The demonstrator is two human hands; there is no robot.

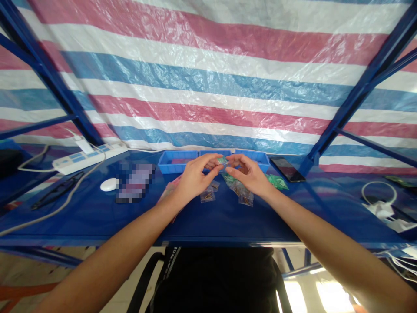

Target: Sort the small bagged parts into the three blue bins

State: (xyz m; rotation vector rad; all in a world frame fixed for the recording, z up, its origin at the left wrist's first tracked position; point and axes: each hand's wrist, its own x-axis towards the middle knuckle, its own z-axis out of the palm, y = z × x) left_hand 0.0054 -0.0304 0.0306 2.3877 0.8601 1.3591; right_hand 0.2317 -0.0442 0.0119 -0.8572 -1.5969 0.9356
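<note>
A striped plastic sheet (208, 91) hangs behind everything, probably as a screen around the workplace, and in front of it spreads the blue desk (215, 221). Along the desk's back edge stands a row of blue trays (177, 166), set side by side, perhaps so that they stay within reach while the front surface serves for handling. The white power strip (91, 157) lies at the far left, which seems to keep its cable away from the middle. The left hand (197, 176) and the right hand (249, 174) meet in front of the trays, thumbs and fingertips drawn into narrow pinches. Beyond the right one, a dark phone (288, 168) lies flat, apparently put aside. Loose green packets (276, 181) lie nearer that hand, and clear bags with slim brownish pieces (246, 198) rest just below it; more clear bags (207, 194) lie between the forearms, likely grouped for easy picking. Smallest is the green-and-clear packet (222, 161) raised between the hands, seemingly gripped from both sides to steady it; its contents are too small to tell.
</note>
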